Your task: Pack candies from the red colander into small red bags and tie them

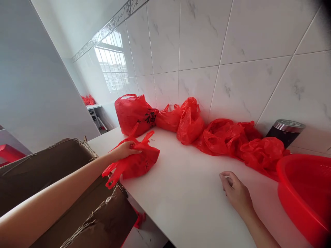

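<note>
My left hand [124,150] is closed on the top of a small red plastic bag [139,161] lying at the near left edge of the white counter [186,203]. Its handles hang over the counter edge above an open cardboard box [64,193]. My right hand [236,193] rests on the counter with its fingers curled under; nothing shows in it. A row of several more filled red bags [190,122] lines the tiled wall, the leftmost one [134,112] printed with a black character.
A red plastic basin [305,193] stands at the right counter edge. A dark cylindrical container with a metal lid [286,131] sits behind it by the wall. More red bags [88,100] lie on a distant table at the left.
</note>
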Demonstrator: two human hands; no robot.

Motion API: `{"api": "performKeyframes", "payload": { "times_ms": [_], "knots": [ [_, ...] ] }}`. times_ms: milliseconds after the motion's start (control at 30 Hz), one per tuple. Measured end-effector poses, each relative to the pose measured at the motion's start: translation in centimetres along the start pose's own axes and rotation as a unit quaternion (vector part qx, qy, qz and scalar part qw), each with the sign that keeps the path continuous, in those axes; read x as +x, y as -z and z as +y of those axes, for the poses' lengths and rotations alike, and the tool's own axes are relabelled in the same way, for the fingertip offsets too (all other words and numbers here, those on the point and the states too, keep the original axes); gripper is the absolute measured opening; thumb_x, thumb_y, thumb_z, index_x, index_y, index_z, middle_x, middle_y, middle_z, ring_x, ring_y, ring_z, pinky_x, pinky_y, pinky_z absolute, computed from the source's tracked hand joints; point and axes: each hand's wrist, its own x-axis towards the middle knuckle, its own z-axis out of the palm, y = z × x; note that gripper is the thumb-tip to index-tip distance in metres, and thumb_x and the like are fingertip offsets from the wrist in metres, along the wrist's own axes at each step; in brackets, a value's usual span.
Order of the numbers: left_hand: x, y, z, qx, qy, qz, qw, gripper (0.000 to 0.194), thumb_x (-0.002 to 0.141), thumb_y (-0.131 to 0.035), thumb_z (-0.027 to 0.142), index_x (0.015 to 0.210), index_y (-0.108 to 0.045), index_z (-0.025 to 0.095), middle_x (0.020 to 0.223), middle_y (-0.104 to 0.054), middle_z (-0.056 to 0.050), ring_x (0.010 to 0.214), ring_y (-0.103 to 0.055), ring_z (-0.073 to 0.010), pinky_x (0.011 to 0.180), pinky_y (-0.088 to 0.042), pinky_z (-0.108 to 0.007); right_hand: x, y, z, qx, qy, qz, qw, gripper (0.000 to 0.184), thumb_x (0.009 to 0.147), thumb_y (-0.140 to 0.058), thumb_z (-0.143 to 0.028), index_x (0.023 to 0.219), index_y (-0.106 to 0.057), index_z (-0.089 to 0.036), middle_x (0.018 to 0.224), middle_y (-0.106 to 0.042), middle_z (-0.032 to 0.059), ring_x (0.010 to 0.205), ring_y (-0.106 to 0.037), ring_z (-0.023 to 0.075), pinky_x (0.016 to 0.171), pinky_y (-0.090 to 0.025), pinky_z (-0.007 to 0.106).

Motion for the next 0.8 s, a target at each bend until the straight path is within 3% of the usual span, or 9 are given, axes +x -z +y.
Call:
{"api": "performKeyframes", "payload": {
  "times_ms": [133,267,367,467,567,667,800],
  "knots": [
    [1.1,0.3,-0.5,0.047,-0.004,0.018,0.999,0.057,0.062,-0.066,0.068,0.098,-0.068,0.023,0.089,-0.071,-0.002,0.078,-0.065,-0.0221,0.061,-0.047,-0.027,0.1,-0.1,0.0,-0.007,-0.004,-0.002,1.000,0.038,0.085,-0.036,-0.063,0.090,-0.051,-0.028,0.057,-0.049,-0.0060,0.046,-0.047,0.0143,0.046,-0.036,0.024],
    [4.3,3.1,-1.5,0.094,0.031,0.089,0.991,0.061,0.078,-0.043,0.069,0.110,-0.065,0.022,0.100,-0.071,-0.005,0.086,-0.066,-0.0234,0.069,-0.048,-0.030,0.1,0.0,0.1,-0.021,0.004,-0.002,1.000,0.038,0.085,-0.036,-0.062,0.090,-0.051,-0.028,0.058,-0.051,-0.0055,0.047,-0.048,0.0147,0.047,-0.037,0.025],
    [6.7,4.7,-3.3,0.148,0.066,0.122,0.979,0.060,0.078,-0.048,0.064,0.115,-0.062,0.019,0.111,-0.069,-0.011,0.100,-0.063,-0.0291,0.079,-0.047,-0.034,0.1,0.0,0.1,-0.020,0.005,-0.001,1.000,0.038,0.085,-0.037,-0.062,0.092,-0.051,-0.027,0.058,-0.052,-0.0052,0.047,-0.049,0.0150,0.048,-0.037,0.025],
    [7.9,4.3,-5.7,0.188,0.094,0.111,0.971,0.060,0.073,-0.062,0.056,0.118,-0.060,0.016,0.118,-0.066,-0.016,0.110,-0.059,-0.0317,0.088,-0.045,-0.038,0.1,-0.1,0.1,-0.013,0.004,0.000,1.000,0.039,0.084,-0.037,-0.063,0.092,-0.051,-0.027,0.057,-0.051,-0.0050,0.047,-0.049,0.0155,0.048,-0.038,0.025],
    [8.2,2.9,-7.2,0.196,0.107,0.082,0.971,0.050,0.081,-0.060,0.049,0.115,-0.060,0.013,0.112,-0.068,-0.014,0.101,-0.063,-0.0251,0.089,-0.046,-0.041,0.2,-0.2,0.2,-0.018,0.005,0.002,1.000,0.039,0.084,-0.037,-0.063,0.092,-0.051,-0.027,0.057,-0.051,-0.0050,0.048,-0.048,0.0153,0.048,-0.038,0.025],
    [7.8,2.5,-7.2,0.185,0.092,0.057,0.977,0.036,0.085,-0.055,0.045,0.105,-0.065,0.017,0.100,-0.071,-0.007,0.090,-0.066,-0.0207,0.082,-0.049,-0.035,0.3,-0.2,0.3,-0.021,0.005,0.002,1.000,0.040,0.084,-0.036,-0.064,0.091,-0.052,-0.027,0.058,-0.051,-0.0047,0.048,-0.047,0.0149,0.048,-0.038,0.025],
    [6.5,3.3,-6.1,0.179,0.056,0.044,0.981,0.035,0.077,-0.057,0.041,0.107,-0.063,0.023,0.094,-0.074,-0.002,0.086,-0.068,-0.0211,0.074,-0.049,-0.028,0.3,-0.2,0.5,-0.014,0.004,-0.002,1.000,0.040,0.083,-0.039,-0.063,0.092,-0.054,-0.027,0.056,-0.050,-0.0046,0.046,-0.046,0.0145,0.045,-0.037,0.024]
  ]
}}
